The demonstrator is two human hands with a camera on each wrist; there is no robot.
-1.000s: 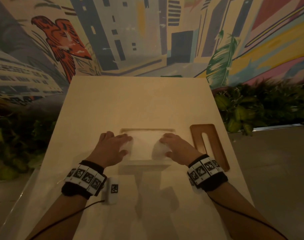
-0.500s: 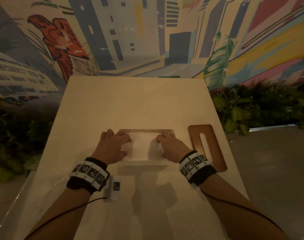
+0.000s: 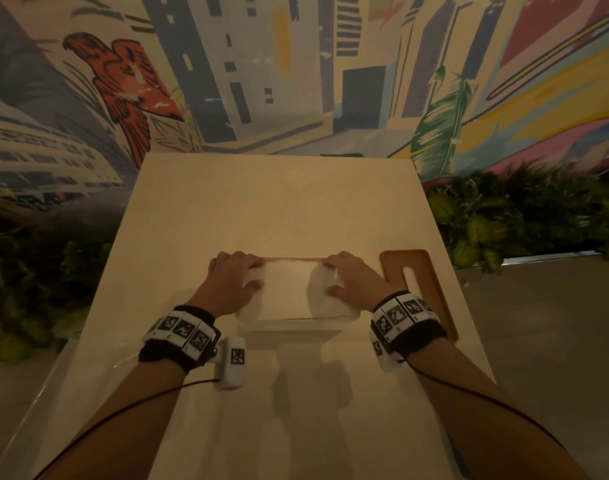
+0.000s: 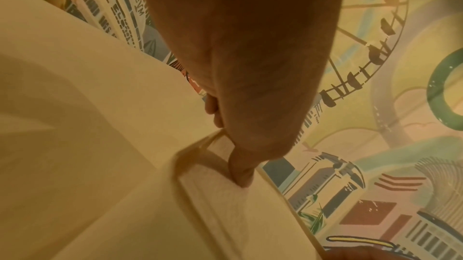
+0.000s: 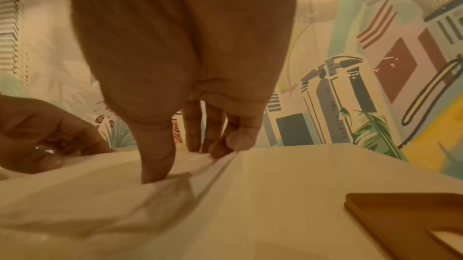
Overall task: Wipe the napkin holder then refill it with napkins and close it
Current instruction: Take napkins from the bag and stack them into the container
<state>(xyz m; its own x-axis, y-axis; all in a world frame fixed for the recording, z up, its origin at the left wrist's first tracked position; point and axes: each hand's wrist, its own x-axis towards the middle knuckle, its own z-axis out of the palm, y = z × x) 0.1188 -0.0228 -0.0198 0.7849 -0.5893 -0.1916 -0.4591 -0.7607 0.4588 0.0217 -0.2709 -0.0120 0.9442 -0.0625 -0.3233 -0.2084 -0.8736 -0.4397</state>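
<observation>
Holder [image 3: 289, 327] sits mid-surface [image 3: 279, 209], napkins [image 3: 285, 289] stacked inside. Left hand [image 3: 227, 285] and right hand [image 3: 355, 284] press from either end, fingers [image 5: 156, 165] spread straight on the stack, likely seating it level. Lid [image 3: 417, 289] lies just right, off, presumably to keep the opening free.

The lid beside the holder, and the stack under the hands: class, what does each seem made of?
Lid: likely wood, matt brown, rigid, with a cut slot; moulded plastic is possible. Napkins: soft white paper, dimpling under the left hand and right hand.
</observation>
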